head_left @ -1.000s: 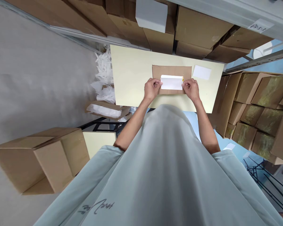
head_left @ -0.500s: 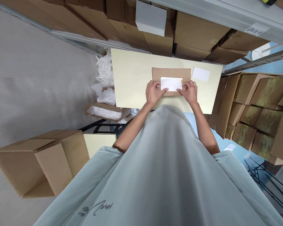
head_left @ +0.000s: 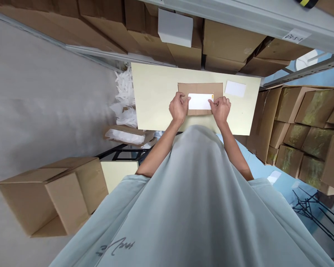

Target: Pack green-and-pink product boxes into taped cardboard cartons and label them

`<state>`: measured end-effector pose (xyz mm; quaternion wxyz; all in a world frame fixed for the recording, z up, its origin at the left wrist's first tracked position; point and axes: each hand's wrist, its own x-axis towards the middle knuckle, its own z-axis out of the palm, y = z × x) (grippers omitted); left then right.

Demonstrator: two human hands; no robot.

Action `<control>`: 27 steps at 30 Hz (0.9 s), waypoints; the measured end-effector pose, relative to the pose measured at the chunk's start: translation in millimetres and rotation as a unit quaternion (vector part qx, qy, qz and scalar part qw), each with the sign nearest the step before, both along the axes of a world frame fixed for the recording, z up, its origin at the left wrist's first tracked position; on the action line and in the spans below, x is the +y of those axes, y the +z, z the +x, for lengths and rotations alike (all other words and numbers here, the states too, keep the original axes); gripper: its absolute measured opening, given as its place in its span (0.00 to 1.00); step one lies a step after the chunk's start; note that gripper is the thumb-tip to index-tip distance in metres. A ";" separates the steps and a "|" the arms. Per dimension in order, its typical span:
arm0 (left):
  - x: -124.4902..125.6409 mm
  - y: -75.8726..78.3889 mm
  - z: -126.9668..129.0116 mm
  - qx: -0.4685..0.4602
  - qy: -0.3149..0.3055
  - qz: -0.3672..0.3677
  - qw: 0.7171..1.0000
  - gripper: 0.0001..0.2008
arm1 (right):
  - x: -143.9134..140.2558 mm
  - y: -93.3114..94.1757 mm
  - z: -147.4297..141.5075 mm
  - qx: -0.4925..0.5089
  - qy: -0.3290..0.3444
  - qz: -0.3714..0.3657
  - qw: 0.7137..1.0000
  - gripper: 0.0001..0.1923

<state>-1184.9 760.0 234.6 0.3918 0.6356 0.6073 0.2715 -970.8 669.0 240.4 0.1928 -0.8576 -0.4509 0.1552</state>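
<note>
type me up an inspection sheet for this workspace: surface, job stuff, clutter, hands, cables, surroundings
Surface: pale yellow tabletop
Job's things: white slip with a yellow mark at its far right corner, lying over brown cardboard
Clutter: second white slip right of the cardboard; white scraps past the left edge
Hands: left hand at the slip's left edge; right hand, thumb over its right end
Cables: nothing seen
Surroundings: shelved boxes ahead, stacked boxes right, open carton left
</note>
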 end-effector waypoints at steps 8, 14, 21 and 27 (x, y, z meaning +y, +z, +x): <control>-32.4 10.0 35.5 0.022 -0.357 0.105 0.928 0.46 | 1.3 2.9 -44.0 -0.001 0.187 -0.026 0.982 0.36; -21.7 -0.3 12.3 0.099 -0.369 0.058 0.922 0.43 | -5.0 9.1 -48.2 -0.001 0.204 -0.053 0.978 0.38; -30.0 1.2 11.2 0.141 -0.311 0.052 0.938 0.39 | -18.7 12.2 -35.3 -0.004 0.131 -0.041 0.991 0.40; -41.5 5.2 19.1 0.139 -0.349 0.053 0.925 0.36 | -14.3 13.3 -42.7 0.019 0.189 -0.044 0.981 0.36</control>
